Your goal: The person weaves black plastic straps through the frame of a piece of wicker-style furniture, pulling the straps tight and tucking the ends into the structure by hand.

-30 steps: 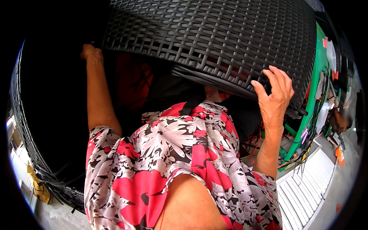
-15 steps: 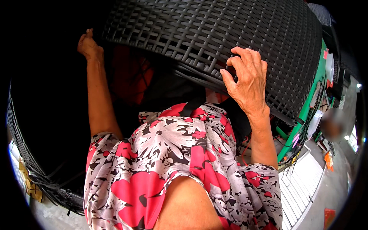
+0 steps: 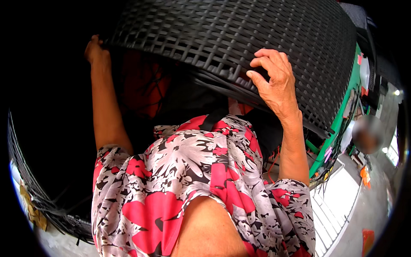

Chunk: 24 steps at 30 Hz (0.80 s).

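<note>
Black wicker panel (image 3: 239,38) is curving just beyond the fingers (image 3: 269,53) of the right hand (image 3: 277,83), which are hovering half-curled, tips parted, holding nothing visible, probably bent to suit its edge. Left hand (image 3: 96,50) is sitting at its left end, maybe steadying it; too dark to tell.

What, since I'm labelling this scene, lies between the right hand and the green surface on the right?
In the head view, the dark woven panel spans the stretch between right hand and green surface.
</note>
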Tool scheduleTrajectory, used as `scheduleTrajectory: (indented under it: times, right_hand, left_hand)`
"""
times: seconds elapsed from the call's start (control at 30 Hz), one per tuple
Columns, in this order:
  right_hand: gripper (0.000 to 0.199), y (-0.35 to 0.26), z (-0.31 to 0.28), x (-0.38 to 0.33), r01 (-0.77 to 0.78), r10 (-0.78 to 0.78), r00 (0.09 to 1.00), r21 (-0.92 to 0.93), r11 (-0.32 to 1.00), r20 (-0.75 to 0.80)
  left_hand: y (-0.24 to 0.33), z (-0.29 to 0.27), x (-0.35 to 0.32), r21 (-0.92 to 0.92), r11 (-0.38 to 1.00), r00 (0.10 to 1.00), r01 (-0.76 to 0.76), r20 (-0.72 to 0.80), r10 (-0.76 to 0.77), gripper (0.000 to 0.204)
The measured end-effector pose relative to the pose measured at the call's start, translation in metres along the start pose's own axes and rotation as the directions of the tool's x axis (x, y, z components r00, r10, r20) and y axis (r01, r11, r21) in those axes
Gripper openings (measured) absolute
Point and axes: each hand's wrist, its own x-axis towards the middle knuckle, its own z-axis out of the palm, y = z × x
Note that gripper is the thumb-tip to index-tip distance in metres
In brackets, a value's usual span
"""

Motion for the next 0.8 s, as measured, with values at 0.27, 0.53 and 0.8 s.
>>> scheduleTrajectory:
  times: [0.27, 0.53, 0.8]
  right_hand:
    - [0.022, 0.009, -0.04, -0.079, -0.239, 0.198, 0.962, -0.232, 0.943, -0.188]
    - [0.014, 0.015, -0.045, -0.139, -0.4, 0.286, 0.901, -0.37, 0.838, -0.327]
    - [0.016, 0.016, -0.048, -0.167, -0.451, 0.299, 0.865, -0.361, 0.816, -0.403]
  left_hand:
    - [0.005, 0.003, -0.028, 0.052, 0.993, 0.984, -0.107, 0.15, 0.098, 0.029]
    - [-0.001, -0.052, 0.182, 0.865, -0.221, 0.685, -0.449, 0.493, 0.536, 0.039]
    - [-0.019, -0.052, 0.177, 0.856, 0.105, 0.758, -0.507, 0.385, 0.527, 0.042]
